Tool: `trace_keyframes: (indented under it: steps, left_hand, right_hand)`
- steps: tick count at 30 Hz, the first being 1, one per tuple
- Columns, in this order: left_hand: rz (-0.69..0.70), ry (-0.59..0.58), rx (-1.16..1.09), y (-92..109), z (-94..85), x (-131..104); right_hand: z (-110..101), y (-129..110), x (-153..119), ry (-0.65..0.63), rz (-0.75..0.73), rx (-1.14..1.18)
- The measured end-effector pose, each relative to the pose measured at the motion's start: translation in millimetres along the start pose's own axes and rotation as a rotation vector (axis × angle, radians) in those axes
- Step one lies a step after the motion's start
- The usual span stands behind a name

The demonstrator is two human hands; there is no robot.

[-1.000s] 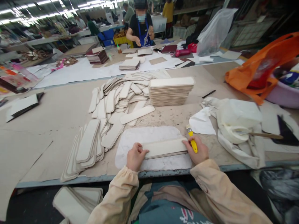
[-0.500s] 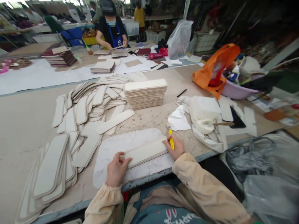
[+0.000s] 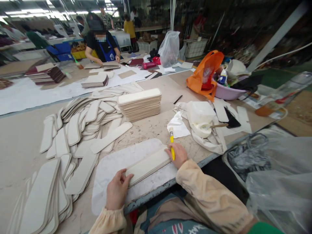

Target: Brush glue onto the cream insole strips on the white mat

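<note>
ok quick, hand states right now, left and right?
Left hand: open, fingers resting on the end of the small board stack.
Right hand: closed on the yellow brush, touching the stack's other end.

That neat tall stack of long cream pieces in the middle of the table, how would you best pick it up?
Probably by its two short rounded ends, one hand at each, coming in from the sides. The neat stack is long and narrow and made of many loose thin layers, so holding both ends squeezes them together. The left end abuts the loose fanned-out pieces, so that hand has less room.
</note>
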State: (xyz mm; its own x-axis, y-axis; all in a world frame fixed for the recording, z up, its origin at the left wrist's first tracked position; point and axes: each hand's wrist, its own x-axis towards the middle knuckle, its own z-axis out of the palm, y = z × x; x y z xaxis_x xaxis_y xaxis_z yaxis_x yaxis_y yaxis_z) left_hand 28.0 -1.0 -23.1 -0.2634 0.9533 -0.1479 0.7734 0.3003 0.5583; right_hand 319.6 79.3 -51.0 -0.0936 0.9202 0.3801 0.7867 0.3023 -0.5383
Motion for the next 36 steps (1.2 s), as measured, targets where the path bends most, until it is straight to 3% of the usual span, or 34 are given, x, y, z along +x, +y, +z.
trace_keyframes:
  steps: [2,5,9,13,17,20,26,30,33,36]
  left_hand:
    - [0.005,-0.004,0.003,0,0.2,0]
    - [0.006,-0.008,0.014,0,0.1,0]
    - [0.005,-0.019,0.023,3,-1.4,0]
    - [0.024,-0.016,0.033,6,-2.7,0]
    - [0.049,-0.015,0.039,4,-2.0,2]
    - [0.058,-0.009,0.044,0,0.0,3]
    - [0.089,-0.001,0.046,-5,3.9,3]
    - [0.129,-0.014,0.068,-8,2.8,2]
    - [0.223,0.031,0.102,-8,-0.9,5]
    - [0.372,0.131,0.037,5,-6.1,12]
  right_hand:
    - [-1,-10,-5,-0.036,-0.159,0.044]
    - [4,-34,-19,-0.199,-0.400,0.145]
    - [14,-53,-34,-0.386,-0.505,0.145]
    - [6,-33,-31,-0.378,-0.388,0.121]
    - [-9,0,-19,-0.293,-0.212,0.104]
    - [-11,12,-14,-0.198,-0.074,0.131]
    - [-1,5,-12,-0.092,0.065,0.220]
    - [-6,-3,-8,-0.039,0.151,0.342]
    - [-16,-10,-6,-0.015,0.150,0.430]
    - [-29,-22,-3,-0.005,0.167,0.550]
